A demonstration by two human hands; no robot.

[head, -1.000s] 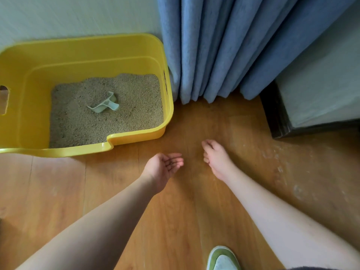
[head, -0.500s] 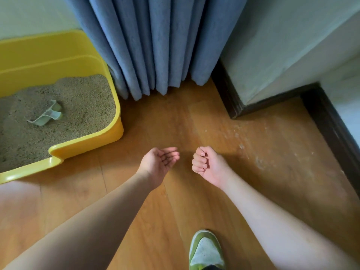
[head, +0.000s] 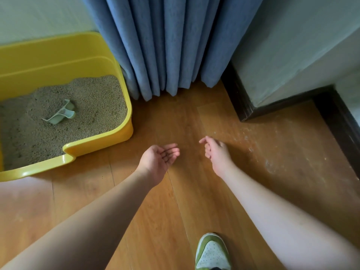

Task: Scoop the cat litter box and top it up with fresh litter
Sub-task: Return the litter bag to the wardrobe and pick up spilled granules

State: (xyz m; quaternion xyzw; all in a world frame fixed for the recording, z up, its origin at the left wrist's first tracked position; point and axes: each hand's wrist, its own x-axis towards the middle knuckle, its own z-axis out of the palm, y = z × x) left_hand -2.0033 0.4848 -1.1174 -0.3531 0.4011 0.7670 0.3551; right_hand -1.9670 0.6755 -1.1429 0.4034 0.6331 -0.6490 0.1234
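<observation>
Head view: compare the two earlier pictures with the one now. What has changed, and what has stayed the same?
The right hand, curled into a loose fist half a second ago, has opened its fingers again. The view swung right, then slightly back left, showing more of the litter box. Nothing was picked up or let go. The left hand stays open, palm up; the scoop still lies on the litter.

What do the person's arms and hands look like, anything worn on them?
Both arms are bare right up to the frame's edge: no sleeves show. The left hand and right hand wear no gloves, and no rings, watch or bracelet can be seen at the fingers or wrists. The only clothing in view is a green and white shoe.
</observation>
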